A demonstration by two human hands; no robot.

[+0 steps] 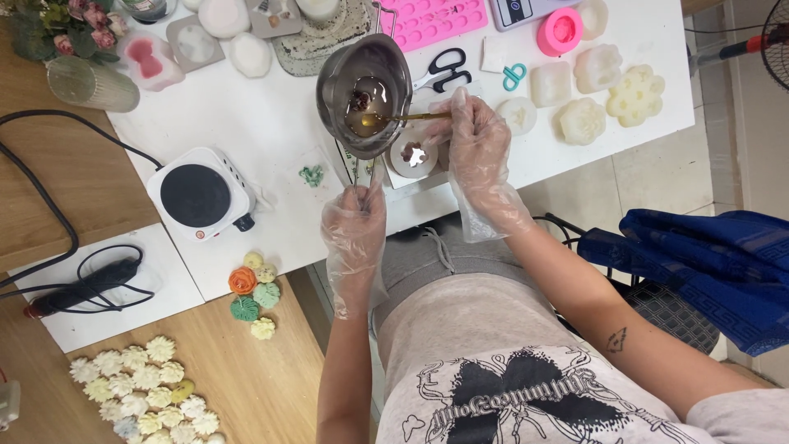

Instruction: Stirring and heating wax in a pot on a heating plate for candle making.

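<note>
My left hand [355, 226], in a clear plastic glove, grips the handle of a small metal melting pot [366, 90] held above the white table [279, 123]. Clear melted liquid and a dark dried flower lie inside the pot. In my gloved right hand [477, 140] is a gold spoon [394, 119] whose bowl dips into the liquid. Below the pot sits a round white mould [413, 156] with a dark flower in it.
A white hot plate [200, 195] stands left of my hands. Scissors [440, 70], a pink silicone mould [431, 18], a pink round mould [560, 30] and several white flower-shaped moulds [634, 94] fill the far table. Coloured wax flowers [253, 292] and a blue cloth [699, 263] lie nearby.
</note>
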